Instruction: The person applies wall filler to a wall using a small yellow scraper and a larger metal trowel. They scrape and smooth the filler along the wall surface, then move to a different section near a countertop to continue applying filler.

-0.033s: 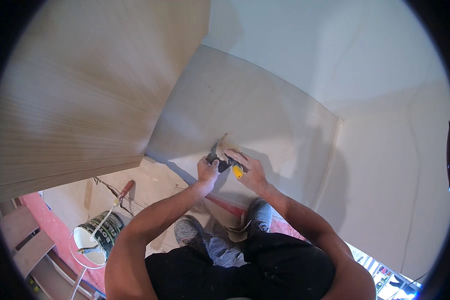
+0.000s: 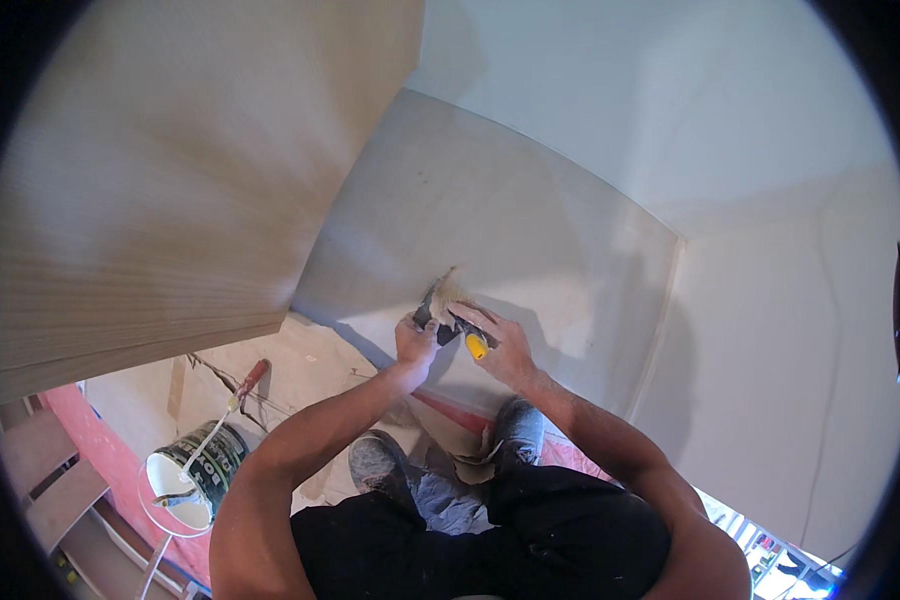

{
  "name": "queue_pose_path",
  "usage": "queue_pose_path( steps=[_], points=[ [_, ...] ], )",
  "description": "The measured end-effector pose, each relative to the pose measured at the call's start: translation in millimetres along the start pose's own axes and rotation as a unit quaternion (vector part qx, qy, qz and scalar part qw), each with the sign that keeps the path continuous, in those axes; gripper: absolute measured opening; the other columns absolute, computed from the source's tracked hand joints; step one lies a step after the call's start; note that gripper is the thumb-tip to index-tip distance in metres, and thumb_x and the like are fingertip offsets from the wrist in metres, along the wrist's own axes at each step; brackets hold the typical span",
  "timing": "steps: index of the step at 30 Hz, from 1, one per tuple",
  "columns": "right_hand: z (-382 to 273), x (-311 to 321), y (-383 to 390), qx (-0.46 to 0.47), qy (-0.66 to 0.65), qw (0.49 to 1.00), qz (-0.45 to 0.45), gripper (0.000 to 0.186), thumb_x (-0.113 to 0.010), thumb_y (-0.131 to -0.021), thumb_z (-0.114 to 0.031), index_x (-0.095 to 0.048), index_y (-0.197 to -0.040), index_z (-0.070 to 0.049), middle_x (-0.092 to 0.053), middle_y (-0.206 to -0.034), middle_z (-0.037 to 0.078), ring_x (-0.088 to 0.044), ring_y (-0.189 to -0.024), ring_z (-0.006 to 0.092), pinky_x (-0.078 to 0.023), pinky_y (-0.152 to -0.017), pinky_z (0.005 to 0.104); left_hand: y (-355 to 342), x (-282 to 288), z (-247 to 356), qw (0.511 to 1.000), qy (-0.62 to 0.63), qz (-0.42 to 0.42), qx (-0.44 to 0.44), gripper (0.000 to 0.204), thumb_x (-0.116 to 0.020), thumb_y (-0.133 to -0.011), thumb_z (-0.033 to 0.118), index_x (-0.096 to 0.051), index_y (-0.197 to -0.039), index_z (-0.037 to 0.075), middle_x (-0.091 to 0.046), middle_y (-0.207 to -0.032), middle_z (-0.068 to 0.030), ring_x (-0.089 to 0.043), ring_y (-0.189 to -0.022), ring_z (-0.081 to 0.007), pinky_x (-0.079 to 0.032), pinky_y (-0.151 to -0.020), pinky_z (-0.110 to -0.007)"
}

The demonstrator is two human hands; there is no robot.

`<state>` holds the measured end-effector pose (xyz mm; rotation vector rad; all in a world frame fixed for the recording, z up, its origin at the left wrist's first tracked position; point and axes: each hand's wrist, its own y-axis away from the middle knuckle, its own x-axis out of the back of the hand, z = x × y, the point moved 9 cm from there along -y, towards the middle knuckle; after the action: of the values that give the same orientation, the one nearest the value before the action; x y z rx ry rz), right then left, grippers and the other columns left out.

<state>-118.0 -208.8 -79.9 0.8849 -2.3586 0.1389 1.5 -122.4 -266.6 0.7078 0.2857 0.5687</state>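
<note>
My left hand grips a dark flat scraper with beige filler on it. My right hand is closed on a putty knife whose yellow handle end pokes out below my fingers. The two tools meet at the middle of the view, in front of a beige panel; whether they touch it I cannot tell. Some filler sticks up past the tools' upper edge.
A wooden panel rises at the left, a white wall at the right. Lower left, a bucket with white inside and a brush stands beside a red-ended roller on pink sheeting. My dusty shoes are below my hands.
</note>
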Motion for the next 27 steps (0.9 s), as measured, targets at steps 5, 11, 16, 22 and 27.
queue_pose_path(
  steps=[5,11,16,22,27],
  points=[
    [0,30,-24,0.108,-0.019,0.991,0.072,0.048,-0.059,-0.08,0.007,-0.065,-0.125,-0.01,-0.065,-0.126,0.017,-0.064,-0.115,0.035,-0.052,-0.096,0.0364,4,-6,3,0.997,0.072,-0.022,0.002,0.016,-0.063,-0.094,0.003,-0.059,-0.109,0.004,-0.063,-0.095,-0.0058,-0.066,-0.086,-0.0171,-0.063,-0.073,-0.039],
    [7,21,-49,0.127,0.006,0.992,0.011,0.045,-0.066,-0.079,-0.005,-0.065,-0.124,-0.011,-0.066,-0.125,0.015,-0.065,-0.111,0.0357,-0.053,-0.095,0.0377,5,-9,-1,0.991,0.131,-0.037,0.007,0.017,-0.062,-0.095,0.001,-0.058,-0.111,0.004,-0.062,-0.098,-0.0053,-0.066,-0.089,-0.0175,-0.063,-0.076,-0.041],
    [-1,4,-15,0.084,0.041,0.994,-0.05,0.047,-0.067,-0.08,-0.005,-0.064,-0.126,-0.013,-0.064,-0.13,0.013,-0.065,-0.111,0.0332,-0.053,-0.094,0.0369,5,-11,2,0.99,0.125,-0.057,0.017,0.019,-0.06,-0.095,0.0,-0.056,-0.114,0.005,-0.063,-0.104,-0.0073,-0.067,-0.093,-0.0195,-0.063,-0.079,-0.043],
    [22,78,-12,-0.018,0.006,0.993,0.113,0.033,-0.062,-0.087,-0.001,-0.067,-0.118,-0.009,-0.063,-0.133,0.014,-0.066,-0.114,0.0267,-0.051,-0.095,0.0324,6,6,8,0.988,0.13,-0.074,0.049,0.022,-0.057,-0.096,-0.001,-0.055,-0.118,0.004,-0.064,-0.112,-0.0094,-0.067,-0.102,-0.0228,-0.062,-0.085,-0.043],
    [52,102,-31,-0.038,-0.048,0.991,0.121,0.022,-0.063,-0.087,0.006,-0.07,-0.106,-0.003,-0.069,-0.123,0.012,-0.065,-0.112,0.0221,-0.05,-0.096,0.0324,15,32,33,0.988,0.105,-0.071,0.092,0.027,-0.055,-0.097,-0.002,-0.053,-0.122,0.005,-0.063,-0.117,-0.0107,-0.066,-0.106,-0.0242,-0.06,-0.09,-0.044]
  ],
)
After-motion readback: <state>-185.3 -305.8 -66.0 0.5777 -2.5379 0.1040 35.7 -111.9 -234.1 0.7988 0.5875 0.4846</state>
